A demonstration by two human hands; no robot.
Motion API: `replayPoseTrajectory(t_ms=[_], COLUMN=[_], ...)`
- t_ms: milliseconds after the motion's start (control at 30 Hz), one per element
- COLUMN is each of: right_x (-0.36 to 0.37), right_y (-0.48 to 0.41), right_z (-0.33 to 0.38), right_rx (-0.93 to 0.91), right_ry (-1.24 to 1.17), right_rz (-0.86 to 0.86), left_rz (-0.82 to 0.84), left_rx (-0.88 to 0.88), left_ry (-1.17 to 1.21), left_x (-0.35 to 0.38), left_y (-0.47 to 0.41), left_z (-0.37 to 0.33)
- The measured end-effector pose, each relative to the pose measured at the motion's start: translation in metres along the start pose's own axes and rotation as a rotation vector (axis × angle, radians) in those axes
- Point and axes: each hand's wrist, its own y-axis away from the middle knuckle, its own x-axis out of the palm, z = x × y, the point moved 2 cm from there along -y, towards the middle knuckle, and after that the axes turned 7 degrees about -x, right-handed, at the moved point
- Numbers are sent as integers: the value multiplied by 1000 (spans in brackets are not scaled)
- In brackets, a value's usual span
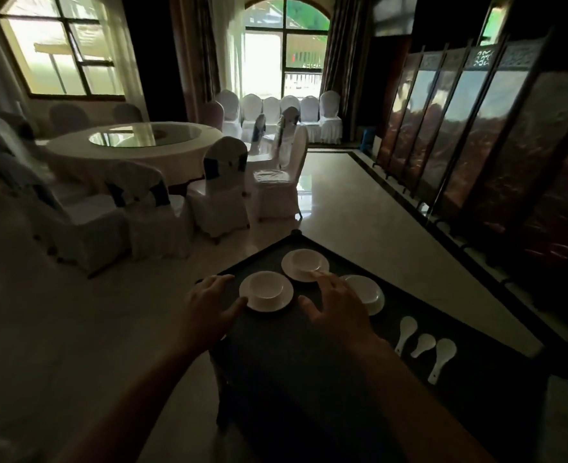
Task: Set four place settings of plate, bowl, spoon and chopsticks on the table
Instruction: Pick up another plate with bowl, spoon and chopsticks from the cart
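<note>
A dark table stands in front of me. On its far end sit three white plates, each with a white bowl on it: one at the left, one at the far end, one at the right. My left hand rests at the table's left edge, its thumb touching the left plate's rim. My right hand lies spread between the plates, fingertips touching the far plate and covering part of the right one. Three white spoons lie on the table's right side. No chopsticks are visible.
A round table with a glass turntable stands at the back left, ringed by white-covered chairs. More covered chairs line the far window. A folding screen runs along the right wall. Pale tiled floor lies between.
</note>
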Motion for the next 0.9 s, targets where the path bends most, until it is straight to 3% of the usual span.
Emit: replayPoseTrajectory(t_ms=[267, 700, 900], right_x=[72, 195, 236], right_y=[-35, -118, -138], right_z=[-44, -75, -84], right_rx=[298, 955, 1112], right_ry=[-162, -513, -577], right_rz=[108, 268, 295], left_rz=[197, 613, 736], left_rx=[-61, -292, -346], left_ry=[-61, 123, 182], left_x=[73, 185, 227], left_y=[-93, -248, -279], left_z=[46, 137, 140])
